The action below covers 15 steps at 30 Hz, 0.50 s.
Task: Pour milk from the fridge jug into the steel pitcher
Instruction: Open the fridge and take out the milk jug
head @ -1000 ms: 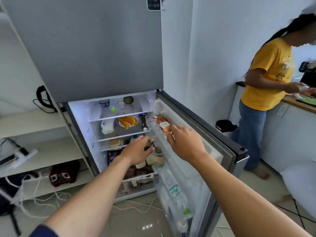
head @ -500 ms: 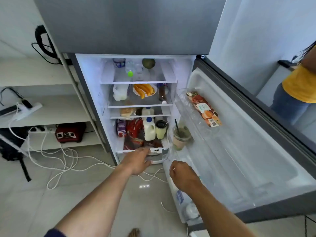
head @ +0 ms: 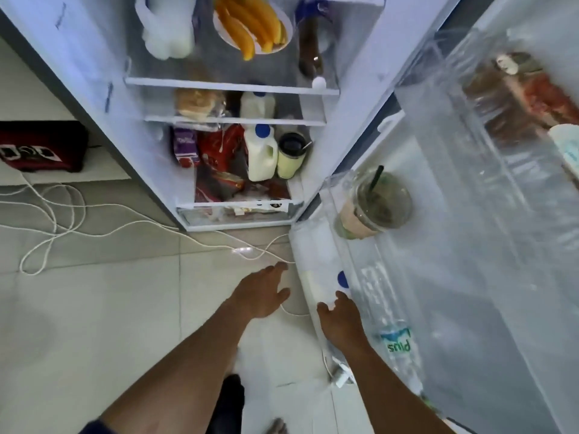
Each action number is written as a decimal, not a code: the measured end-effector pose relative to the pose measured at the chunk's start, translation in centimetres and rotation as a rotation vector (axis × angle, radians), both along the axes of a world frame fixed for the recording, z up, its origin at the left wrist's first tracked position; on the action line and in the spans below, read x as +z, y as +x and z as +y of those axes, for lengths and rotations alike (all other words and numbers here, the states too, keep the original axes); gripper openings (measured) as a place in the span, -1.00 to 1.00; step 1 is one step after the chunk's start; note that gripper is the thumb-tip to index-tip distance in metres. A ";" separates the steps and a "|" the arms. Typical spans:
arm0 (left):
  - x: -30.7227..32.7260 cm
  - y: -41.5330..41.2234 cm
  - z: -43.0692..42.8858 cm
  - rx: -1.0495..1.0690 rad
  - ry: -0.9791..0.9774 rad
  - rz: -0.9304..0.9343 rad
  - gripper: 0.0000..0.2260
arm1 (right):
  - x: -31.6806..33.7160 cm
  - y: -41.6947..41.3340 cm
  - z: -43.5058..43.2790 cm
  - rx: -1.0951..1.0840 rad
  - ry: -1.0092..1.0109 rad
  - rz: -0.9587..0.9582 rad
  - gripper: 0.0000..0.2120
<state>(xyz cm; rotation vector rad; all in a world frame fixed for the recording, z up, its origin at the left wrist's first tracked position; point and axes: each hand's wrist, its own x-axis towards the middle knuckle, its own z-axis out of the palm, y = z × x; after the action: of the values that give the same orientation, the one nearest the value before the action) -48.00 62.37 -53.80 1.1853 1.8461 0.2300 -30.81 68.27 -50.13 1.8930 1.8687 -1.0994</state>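
Fingers [head: 336, 300] of the right hand [head: 341, 322] curl loosely, apart, onto the top of a blue-capped milk jug [head: 319, 283] standing in the bottom bin of the open fridge door [head: 470, 245]. Left hand [head: 261, 294] hovers spread over the tiled floor [head: 94, 308], empty. Another milk jug [head: 260, 156] stands on the fridge's lower shelf beside a lidded cup [head: 291, 156].

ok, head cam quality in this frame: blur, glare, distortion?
Head view: strong wide-angle bowing of the fridge walls and door. Soft motion blur overall; the packet in the upper door bin is smeared. Small glare spot on the floor tile. Fridge interior lit bright and bluish. Left hand, right hand and blue-capped milk jug in the lower door bin slightly soft.
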 end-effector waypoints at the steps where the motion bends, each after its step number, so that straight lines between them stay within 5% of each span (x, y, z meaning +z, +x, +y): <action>1: -1.1 0.0 0.5 -0.008 -0.007 -0.007 -0.48 | -1.0 -0.2 0.3 -0.046 -0.010 -0.001 -0.43; 9: -7.7 0.1 3.4 -0.068 -0.019 -0.075 -0.45 | -8.1 -1.2 1.0 -0.451 -0.081 0.023 -0.25; 15: -10.8 0.1 3.7 -0.074 -0.048 -0.110 -0.46 | -10.9 -1.4 1.9 -0.777 -0.119 0.101 -0.52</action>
<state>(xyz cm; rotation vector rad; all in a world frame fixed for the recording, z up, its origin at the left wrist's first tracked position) -47.86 66.10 -64.62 1.1825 1.7003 0.2033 -32.22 70.14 -61.07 2.5986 1.0529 -1.4860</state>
